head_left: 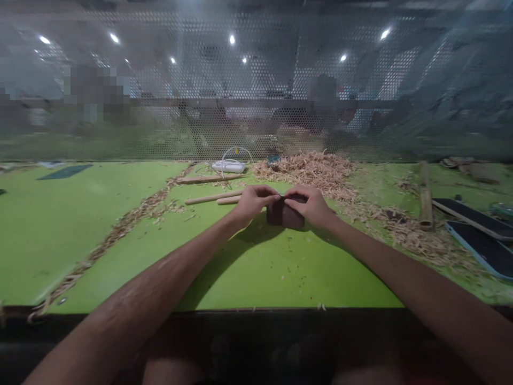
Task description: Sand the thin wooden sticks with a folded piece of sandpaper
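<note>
A small dark maroon piece (285, 215), folded or bent near its middle, is held up just over the green table (256, 278). My left hand (256, 203) pinches its upper left edge between thumb and fingers. On the other side, my right hand (308, 205) pinches the upper right edge, its fingertips close to those of the left. Slim wooden sticks (212, 198) lie beside my left hand, partly hidden by it. What the fingertips do at the top of the piece is too small to tell.
Wood shavings (316, 171) are heaped behind my hands and scattered rightward. A white device (228, 166) with a cable stands behind the sticks. Phones (483, 246) and a bamboo piece (425, 198) lie at the right. A perforated screen (256, 117) closes off the back.
</note>
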Demonstrator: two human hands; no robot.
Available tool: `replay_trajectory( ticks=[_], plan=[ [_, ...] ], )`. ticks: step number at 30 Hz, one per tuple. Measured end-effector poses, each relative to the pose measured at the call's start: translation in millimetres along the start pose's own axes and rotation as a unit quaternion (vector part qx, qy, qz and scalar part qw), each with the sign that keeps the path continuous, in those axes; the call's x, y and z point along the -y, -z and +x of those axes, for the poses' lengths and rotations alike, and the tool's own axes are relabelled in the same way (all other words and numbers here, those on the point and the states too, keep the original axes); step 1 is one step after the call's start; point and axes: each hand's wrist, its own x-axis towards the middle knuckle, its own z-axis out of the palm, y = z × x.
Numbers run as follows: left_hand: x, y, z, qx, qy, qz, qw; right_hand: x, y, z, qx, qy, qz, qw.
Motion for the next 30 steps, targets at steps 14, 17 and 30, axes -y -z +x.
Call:
replay_trajectory(
  ticks=[14,17,30],
  plan=[
    [-9,-6.4,-1,0.018,-0.008,0.026,0.999,12,-3,-7,-0.005,-0.032,0.021,0.999],
    [-9,-7.2,-2,0.028,-0.006,0.036,0.999,11,-3,-7,-0.021,-0.024,0.025,0.999],
    [-9,-6.5,-5,0.038,-0.008,0.045,0.998,4,-2,-4,-0.022,-0.004,0.020,1.000]
  ],
)
